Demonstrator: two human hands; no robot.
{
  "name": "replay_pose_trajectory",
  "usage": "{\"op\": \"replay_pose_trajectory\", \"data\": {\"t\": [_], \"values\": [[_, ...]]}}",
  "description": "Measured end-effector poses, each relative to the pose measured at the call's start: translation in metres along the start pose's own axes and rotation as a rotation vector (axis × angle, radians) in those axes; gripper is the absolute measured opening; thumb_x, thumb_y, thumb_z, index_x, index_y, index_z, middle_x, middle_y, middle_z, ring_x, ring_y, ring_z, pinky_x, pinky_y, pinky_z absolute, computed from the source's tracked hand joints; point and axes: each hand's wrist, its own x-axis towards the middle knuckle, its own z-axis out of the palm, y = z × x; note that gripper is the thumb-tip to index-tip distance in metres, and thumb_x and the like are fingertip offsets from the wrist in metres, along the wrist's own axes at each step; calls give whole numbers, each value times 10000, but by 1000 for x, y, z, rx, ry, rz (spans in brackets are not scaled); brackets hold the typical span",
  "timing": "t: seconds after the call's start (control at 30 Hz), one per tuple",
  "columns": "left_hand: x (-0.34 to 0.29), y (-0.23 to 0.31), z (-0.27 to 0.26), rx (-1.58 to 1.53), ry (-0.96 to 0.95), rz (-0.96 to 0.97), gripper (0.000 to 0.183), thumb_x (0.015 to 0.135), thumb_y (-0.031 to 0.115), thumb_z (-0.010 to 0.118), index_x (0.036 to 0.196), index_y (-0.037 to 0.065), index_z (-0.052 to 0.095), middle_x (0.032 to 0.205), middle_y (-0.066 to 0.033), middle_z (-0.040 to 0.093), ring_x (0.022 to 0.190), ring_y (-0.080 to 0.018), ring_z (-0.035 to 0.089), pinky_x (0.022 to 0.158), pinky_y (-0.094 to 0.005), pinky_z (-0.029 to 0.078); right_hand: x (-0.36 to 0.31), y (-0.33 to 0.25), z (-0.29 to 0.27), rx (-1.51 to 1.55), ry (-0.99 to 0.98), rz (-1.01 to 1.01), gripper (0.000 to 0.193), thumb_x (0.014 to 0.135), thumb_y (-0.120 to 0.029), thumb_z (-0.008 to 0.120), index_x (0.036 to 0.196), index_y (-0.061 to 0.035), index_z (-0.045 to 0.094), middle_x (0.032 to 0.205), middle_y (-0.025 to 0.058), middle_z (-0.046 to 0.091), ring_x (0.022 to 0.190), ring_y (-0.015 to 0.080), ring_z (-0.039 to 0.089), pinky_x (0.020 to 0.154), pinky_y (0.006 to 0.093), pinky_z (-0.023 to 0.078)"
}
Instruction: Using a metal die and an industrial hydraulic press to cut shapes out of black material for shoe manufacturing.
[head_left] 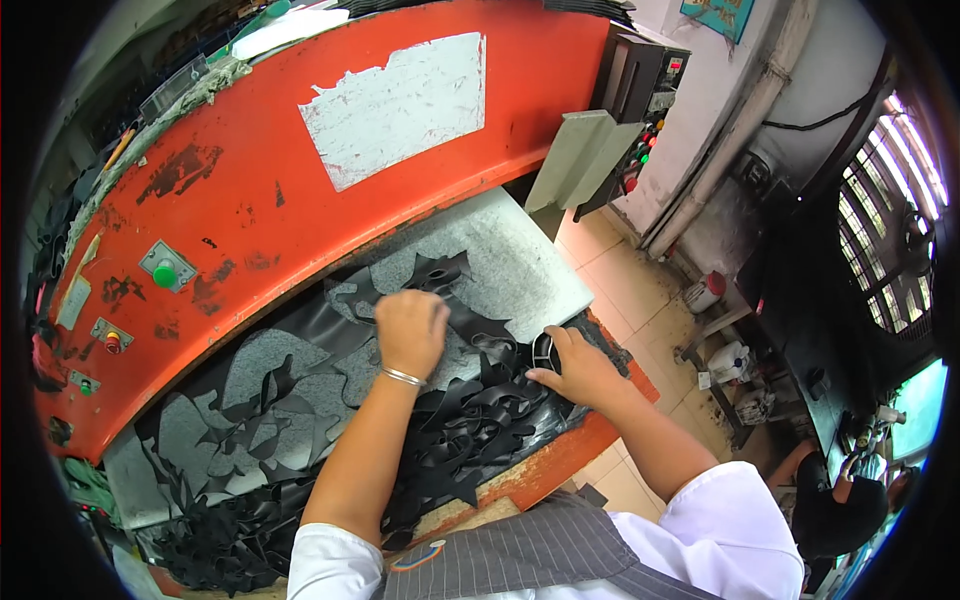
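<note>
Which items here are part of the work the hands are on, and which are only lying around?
In use: left hand on the black sheet material; right hand at the cutting die; grey cutting pad.
Lying about: black offcuts; white jug on the floor.

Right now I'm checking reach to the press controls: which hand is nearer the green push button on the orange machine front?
Left. The left hand rests on black sheet scraps, right of and below the green button; the right hand lies farther right.

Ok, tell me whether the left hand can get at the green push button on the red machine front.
Probably yes. The left hand rests on the black cut sheet just below the red panel, and nothing stands between it and the green button, up and to its left.
</note>
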Motion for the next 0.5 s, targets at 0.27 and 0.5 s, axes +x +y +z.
{"op": "replay_pose_trajectory", "data": {"t": [0.27,0.5], "values": [[-55,55,13,-67,-314,92,477,831,337,643,1262,138,598,1394,-128,487,1334,-350,393,1084,-534,295,2,12,13,184,2,149,669,796,-228,620,1360,6,348,1170,349,540,1074,472,555,914,463,467],[-41,26,-2,-28,0,7,213,808,215,632,999,151,700,1075,-10,650,1040,-229,560,899,-405,339,-1,11,12,90,42,68,574,817,-136,561,1360,-33,407,1210,324,522,1119,438,532,954,441,445]]}}
